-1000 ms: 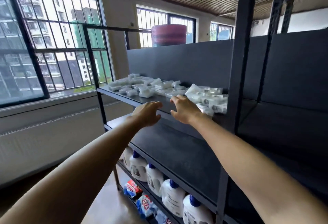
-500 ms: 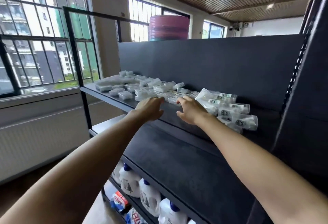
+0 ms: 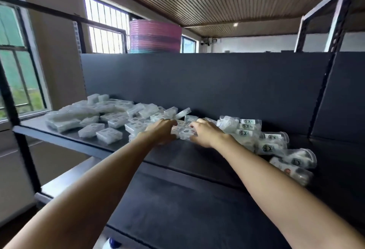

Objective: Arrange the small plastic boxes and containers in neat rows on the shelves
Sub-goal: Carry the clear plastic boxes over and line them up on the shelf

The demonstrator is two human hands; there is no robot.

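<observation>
Risk first: the small clear plastic boxes (image 3: 110, 122) lie in a loose jumble on the dark grey metal shelf (image 3: 75, 140), several tilted or leaning on each other, e.g. one propped on edge near the shelf's back panel (image 3: 197, 79). Sweeping or pulling w/ both hands could topple the leaning ones, or push the front boxes over the shelf's front lip – a few sit close to that edge. The clear round plastic containers w/ printed labels (image 3: 276, 146) to the right of the boxes lie on their sides; prob. they'll roll if nudged, and the ones at the far right end sit nearest the front edge.

Hands: left hand (image 3: 163, 133) and right hand (image 3: 205, 134) are both over the middle of the shelf, close together. Between them, touching or nearly touching both, sits one small clear box (image 3: 184, 132). Left hand's fingers are curled inward toward that box; right hand's fingers are bent over it too. Can't tell whether either actually grips it – motion blur, fingertips hidden.

Rest of the boxes spread left of the left hand, toward the shelf's window end; the round containers start just right of the right hand. No rows formed yet, so the task looks barely begun.
</observation>
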